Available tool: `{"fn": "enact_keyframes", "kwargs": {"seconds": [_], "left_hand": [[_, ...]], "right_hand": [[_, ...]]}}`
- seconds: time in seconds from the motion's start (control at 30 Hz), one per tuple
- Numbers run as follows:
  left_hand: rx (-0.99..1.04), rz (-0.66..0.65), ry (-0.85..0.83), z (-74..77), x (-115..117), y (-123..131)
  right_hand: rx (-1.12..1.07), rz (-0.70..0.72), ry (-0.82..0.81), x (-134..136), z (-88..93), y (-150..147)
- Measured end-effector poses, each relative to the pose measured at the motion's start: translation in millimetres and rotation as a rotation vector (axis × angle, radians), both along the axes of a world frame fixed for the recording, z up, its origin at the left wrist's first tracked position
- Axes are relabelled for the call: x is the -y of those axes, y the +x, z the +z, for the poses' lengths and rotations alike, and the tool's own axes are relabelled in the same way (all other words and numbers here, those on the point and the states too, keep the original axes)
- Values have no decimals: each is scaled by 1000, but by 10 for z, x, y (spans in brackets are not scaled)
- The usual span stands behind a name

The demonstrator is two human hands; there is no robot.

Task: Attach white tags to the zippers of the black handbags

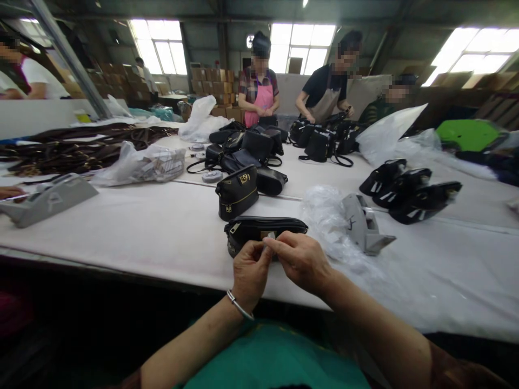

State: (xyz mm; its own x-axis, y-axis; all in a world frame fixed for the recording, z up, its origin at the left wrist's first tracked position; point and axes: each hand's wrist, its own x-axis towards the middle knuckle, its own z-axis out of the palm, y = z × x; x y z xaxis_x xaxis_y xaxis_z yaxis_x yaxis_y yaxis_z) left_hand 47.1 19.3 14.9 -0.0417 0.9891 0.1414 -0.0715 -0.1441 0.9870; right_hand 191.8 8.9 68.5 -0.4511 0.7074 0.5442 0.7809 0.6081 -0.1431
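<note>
A black handbag (247, 227) with a zipped top stands at the table's near edge, right in front of me. My left hand (252, 267) is pinched closed at its front, a bangle on the wrist. Beside it, my right hand (302, 258) has thumb and fingertips pinched together, touching the left fingertips. A small whitish piece (271, 235) shows at the right fingertips, over the gold-coloured plate on the bag's front. What the left fingers hold is hidden. Just behind stands another black bag (239, 195) with a gold emblem and zip.
Tape dispensers stand right (360, 227) and left (52, 200). Crumpled clear plastic (326, 213) lies beside the right one. More black bags (409, 189) sit at right and mid-table. Brown straps (81, 143) and a plastic bag of tags (146, 163) lie left. Co-workers stand across the table.
</note>
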Motion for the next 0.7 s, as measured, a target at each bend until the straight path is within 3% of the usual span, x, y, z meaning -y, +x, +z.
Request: {"fn": "enact_keyframes", "kwargs": {"seconds": [0.1, 0.23, 0.43, 0.57, 0.7], "left_hand": [[-37, 27, 70, -40, -9, -6], [-152, 62, 191, -140, -26, -32], [-193, 46, 210, -60, -13, -56], [-138, 30, 125, 71, -3, -36], [-13, -4, -36, 108, -12, -16]], "right_hand": [[235, -67, -41, -75, 175, -32], [297, -80, -82, -143, 313, -75], [161, -112, 48, -113, 138, -125], [-38, -197, 101, -83, 1, -152], [-89, -294, 62, -143, -8, -144]]}}
